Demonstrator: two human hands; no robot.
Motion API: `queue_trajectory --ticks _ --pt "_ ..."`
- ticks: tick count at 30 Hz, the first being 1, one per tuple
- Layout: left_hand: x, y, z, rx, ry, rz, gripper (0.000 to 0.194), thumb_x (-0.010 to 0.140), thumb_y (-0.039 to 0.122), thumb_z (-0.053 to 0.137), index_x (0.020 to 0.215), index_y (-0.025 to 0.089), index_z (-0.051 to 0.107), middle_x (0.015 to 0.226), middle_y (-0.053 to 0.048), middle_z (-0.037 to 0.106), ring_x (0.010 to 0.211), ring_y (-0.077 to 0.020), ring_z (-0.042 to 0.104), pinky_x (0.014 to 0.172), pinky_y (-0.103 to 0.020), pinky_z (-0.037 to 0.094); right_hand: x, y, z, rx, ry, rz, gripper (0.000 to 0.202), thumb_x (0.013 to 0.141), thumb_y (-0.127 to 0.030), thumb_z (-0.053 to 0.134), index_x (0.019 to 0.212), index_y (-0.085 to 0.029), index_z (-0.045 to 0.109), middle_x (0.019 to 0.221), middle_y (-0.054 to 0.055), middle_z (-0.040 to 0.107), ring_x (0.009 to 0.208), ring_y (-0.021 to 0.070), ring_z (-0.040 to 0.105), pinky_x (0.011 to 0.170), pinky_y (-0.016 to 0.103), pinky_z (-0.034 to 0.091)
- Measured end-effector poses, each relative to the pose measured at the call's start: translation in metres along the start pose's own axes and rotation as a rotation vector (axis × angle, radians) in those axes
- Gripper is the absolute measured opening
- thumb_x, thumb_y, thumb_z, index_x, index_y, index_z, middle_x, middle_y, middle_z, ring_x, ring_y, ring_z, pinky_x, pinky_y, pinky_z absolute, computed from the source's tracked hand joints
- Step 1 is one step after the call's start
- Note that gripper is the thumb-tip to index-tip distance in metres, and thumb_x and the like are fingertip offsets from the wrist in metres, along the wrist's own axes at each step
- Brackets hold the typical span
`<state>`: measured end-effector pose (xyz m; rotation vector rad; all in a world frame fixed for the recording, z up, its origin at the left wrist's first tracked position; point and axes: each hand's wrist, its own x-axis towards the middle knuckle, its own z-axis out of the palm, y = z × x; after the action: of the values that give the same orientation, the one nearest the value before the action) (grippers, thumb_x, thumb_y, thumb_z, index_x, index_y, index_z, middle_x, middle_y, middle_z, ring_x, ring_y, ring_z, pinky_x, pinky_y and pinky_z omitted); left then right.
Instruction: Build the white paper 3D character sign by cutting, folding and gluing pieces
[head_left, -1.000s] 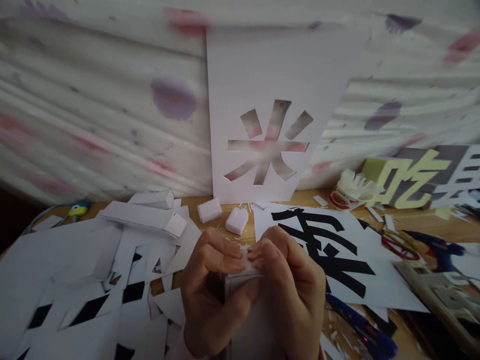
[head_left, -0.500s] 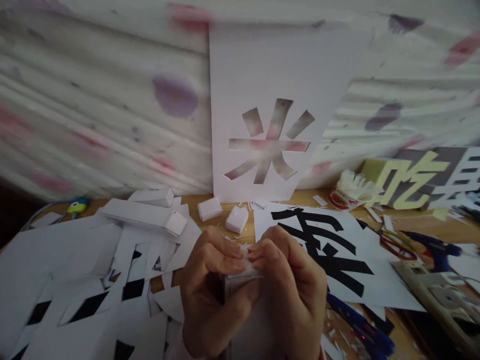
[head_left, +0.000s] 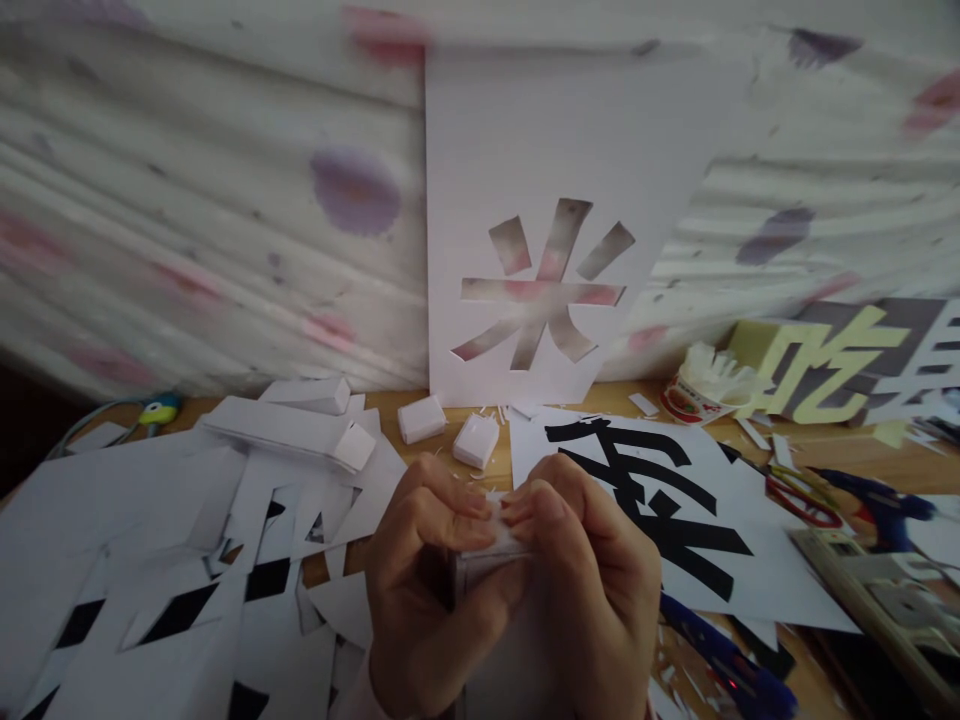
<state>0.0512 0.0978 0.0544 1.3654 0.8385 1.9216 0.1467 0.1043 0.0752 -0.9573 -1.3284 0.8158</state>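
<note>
White paperboard piece [head_left: 487, 570] is sitting in front of the upright cut-out board [head_left: 495, 140], left hand [head_left: 439, 590] and right hand [head_left: 592, 580] each keeping a closed grip around its upper end, above the bench [head_left: 855, 455].

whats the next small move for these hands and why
Probably keep pressing the white piece a moment, then ease the left fingers off first: both hands' fingers, the right's included, pinch its top end, where an edge line shows, perhaps a joint needing pressure.

A craft workspace — wooden table [head_left: 390, 405], paper offcuts [head_left: 150, 500], glue guns [head_left: 731, 665], scissors [head_left: 806, 500].
</note>
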Motion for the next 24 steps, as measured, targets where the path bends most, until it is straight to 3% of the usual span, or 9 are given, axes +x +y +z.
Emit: queue_trajectory --ticks 4,9,14,24 --pt "-0.0014 -0.0003 0.0006 -0.006 0.038 -0.023 0.017 0.079 0.021 0.075 0.08 0.026 0.059 0.086 -0.002 0.053 0.075 -0.0156 0.058 0.058 -0.03 0.055 0.0002 -0.0004 0.001 -0.001 0.007 0.008 0.034 0.098 -0.025 0.049 0.065 -0.022 0.048 0.062 -0.003 0.041 0.059 0.0131 0.039 0.056 0.03 0.032" --pt "0.001 0.0013 0.002 -0.03 0.036 -0.018 0.022 0.074 0.006 0.071 0.078 0.023 0.058 0.086 0.001 0.054 0.075 -0.0106 0.058 0.062 -0.023 0.055 0.0004 0.0 0.0012 0.018 -0.007 0.014 0.035 0.099 -0.026 0.048 0.064 -0.021 0.046 0.063 -0.003 0.041 0.059 0.0127 0.038 0.056 0.03 0.032" --pt "0.001 0.0022 0.0017 -0.02 0.046 -0.02 0.025 0.069 0.001 0.068 0.077 0.022 0.058 0.086 0.003 0.055 0.079 -0.0091 0.058 0.068 -0.018 0.055 -0.0014 -0.0001 0.0015 0.059 0.002 0.041 0.032 0.099 -0.028 0.049 0.068 -0.022 0.051 0.064 -0.004 0.041 0.059 0.0125 0.038 0.057 0.03 0.031" --pt "0.002 0.0015 0.0029 -0.027 0.036 -0.016 0.027 0.07 0.0 0.069 0.079 0.023 0.058 0.086 0.001 0.054 0.074 -0.0108 0.06 0.06 -0.023 0.057 0.0013 0.0027 0.0007 0.015 -0.008 -0.011 0.032 0.1 -0.028 0.047 0.069 -0.022 0.053 0.063 -0.003 0.043 0.059 0.0134 0.039 0.057 0.031 0.032"
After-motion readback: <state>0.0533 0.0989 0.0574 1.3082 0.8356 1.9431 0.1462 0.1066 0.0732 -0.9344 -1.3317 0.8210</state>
